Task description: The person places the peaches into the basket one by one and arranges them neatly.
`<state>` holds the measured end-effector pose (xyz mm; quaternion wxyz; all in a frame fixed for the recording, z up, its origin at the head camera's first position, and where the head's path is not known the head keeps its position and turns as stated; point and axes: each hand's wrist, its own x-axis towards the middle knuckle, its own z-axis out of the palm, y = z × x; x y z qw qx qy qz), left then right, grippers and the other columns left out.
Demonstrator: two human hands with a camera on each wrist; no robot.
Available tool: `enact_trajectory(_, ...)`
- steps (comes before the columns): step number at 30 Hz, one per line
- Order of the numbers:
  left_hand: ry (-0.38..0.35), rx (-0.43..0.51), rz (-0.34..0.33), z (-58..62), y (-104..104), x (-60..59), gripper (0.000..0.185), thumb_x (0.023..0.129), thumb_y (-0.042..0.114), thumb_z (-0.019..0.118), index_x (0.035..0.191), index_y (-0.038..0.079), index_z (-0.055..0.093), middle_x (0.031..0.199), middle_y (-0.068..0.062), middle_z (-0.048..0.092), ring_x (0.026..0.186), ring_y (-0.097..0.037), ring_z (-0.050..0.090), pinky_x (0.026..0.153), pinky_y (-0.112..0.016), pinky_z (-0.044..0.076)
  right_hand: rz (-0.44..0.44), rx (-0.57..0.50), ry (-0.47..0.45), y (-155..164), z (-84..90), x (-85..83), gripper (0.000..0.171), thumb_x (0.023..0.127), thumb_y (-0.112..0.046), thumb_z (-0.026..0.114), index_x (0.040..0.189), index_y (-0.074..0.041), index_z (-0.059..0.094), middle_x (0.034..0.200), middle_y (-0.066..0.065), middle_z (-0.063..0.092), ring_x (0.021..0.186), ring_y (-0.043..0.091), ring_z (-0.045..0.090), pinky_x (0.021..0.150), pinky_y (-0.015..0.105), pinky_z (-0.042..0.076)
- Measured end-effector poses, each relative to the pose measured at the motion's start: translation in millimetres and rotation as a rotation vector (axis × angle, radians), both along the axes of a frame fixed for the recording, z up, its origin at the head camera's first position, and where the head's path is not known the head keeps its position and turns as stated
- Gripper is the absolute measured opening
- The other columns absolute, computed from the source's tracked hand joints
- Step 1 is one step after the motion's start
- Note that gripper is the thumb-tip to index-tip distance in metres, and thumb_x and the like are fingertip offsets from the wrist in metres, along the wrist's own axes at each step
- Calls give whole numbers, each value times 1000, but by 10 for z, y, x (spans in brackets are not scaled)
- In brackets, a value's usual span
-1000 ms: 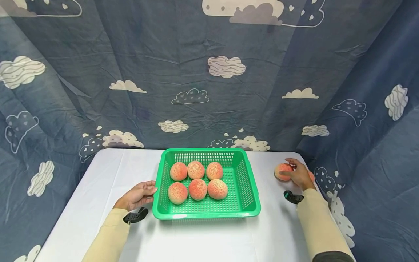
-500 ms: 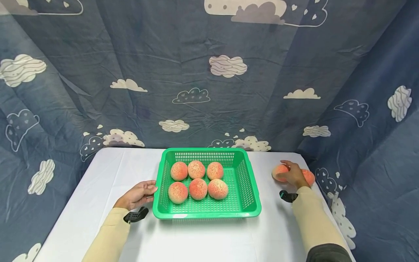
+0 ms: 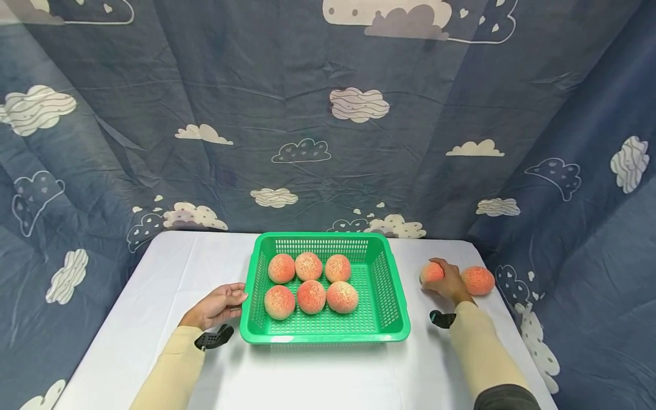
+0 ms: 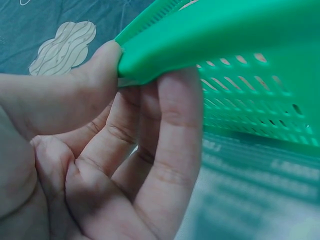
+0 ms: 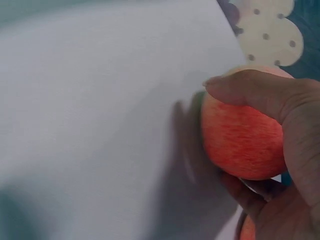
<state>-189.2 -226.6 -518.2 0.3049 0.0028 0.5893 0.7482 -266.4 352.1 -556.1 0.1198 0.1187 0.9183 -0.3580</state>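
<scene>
1. On the white table, backed by a cloud-print blue curtain, a person works at a green basket; only the head view shows the whole scene.
2. Six peaches sit inside the basket in two rows of three, filling its left and middle.
3. At the basket's left rim, the left hand pinches the edge (the left wrist view shows the thumb on top, fingers curled beneath).
4. Right of the basket, the right hand grips a peach, fingers wrapped round it, close above the cloth.
5. Just beyond that hand lies another peach, nearly hidden in the right wrist view.
</scene>
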Motion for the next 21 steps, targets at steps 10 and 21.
enact_trajectory(10,-8,8,2,12,17,5,40,100,3,49,133,-14,33,105,-6,66,97,-16,66,86,-31,56,1,24,81,-48,-56,39,86,71,-8,78,144,-5,33,139,33,31,123,48,36,105,65,30)
enact_trajectory(21,-15,21,-15,41,19,6,45,99,3,50,135,-16,30,107,-6,65,98,-16,65,87,-32,55,-37,-31,111,-49,-2,96,87,73,-9,80,146,-4,33,140,31,38,123,47,42,104,62,36)
